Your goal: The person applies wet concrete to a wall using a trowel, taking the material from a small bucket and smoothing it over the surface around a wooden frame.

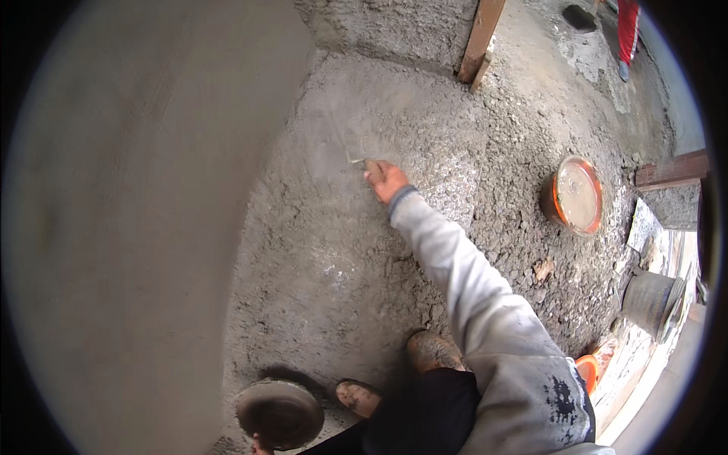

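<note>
My right hand (384, 180) grips the handle of a small trowel (354, 161), its blade against rough grey mortar (326, 121) beside a broad smooth grey surface (129, 227) on the left. At the lower edge, my left hand (261, 444) is mostly out of frame, its fingers on the rim of a round grey container (280, 402) with a dark inside. My legs and dark shorts show below my outstretched right arm.
An orange-rimmed tub (578, 193) of grey liquid stands on rubble at right, above a grey bucket (648, 303) and a partly hidden orange container (588, 371). Wooden boards (480, 42) stand at the top. Another person's red-clad leg (628, 30) shows at top right.
</note>
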Available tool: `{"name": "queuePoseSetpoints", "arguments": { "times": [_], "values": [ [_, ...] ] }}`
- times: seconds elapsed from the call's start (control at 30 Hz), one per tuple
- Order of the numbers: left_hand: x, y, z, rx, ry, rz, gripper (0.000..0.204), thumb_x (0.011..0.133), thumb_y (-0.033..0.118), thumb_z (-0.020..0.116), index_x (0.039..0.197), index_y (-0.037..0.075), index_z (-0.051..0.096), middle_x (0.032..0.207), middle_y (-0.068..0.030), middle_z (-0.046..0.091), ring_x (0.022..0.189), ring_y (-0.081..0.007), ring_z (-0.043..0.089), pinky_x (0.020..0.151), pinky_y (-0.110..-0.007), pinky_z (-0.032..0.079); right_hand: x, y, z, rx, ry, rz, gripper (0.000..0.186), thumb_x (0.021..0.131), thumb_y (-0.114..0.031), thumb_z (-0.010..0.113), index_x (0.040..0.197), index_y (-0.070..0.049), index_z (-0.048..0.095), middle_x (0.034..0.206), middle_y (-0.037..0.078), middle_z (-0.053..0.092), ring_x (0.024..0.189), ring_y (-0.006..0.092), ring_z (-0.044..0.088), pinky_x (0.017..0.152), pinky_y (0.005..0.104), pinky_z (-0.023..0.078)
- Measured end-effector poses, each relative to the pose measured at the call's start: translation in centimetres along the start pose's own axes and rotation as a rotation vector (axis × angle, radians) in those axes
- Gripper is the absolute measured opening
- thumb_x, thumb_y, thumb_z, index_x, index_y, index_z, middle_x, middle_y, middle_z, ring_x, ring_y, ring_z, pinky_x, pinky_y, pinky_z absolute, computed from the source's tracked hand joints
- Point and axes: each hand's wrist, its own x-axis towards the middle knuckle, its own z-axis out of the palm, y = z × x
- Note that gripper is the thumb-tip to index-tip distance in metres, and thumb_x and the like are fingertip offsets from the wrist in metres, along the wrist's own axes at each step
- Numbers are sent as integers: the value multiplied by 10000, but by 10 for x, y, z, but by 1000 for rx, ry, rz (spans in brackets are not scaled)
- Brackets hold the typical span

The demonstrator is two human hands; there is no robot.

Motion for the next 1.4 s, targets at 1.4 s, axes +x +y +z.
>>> {"name": "queuePoseSetpoints", "arguments": {
  "times": [1.4],
  "values": [
    [-34,85,-1,243,-155,-70,528,840,477,541,1155,55,579,1136,-129,591,970,-267,579,840,-381,454,-261,100,-109,-58,-44,212,441,902,-377,490,1175,-32,484,1024,200,573,888,276,582,753,366,487]
  ]
}}
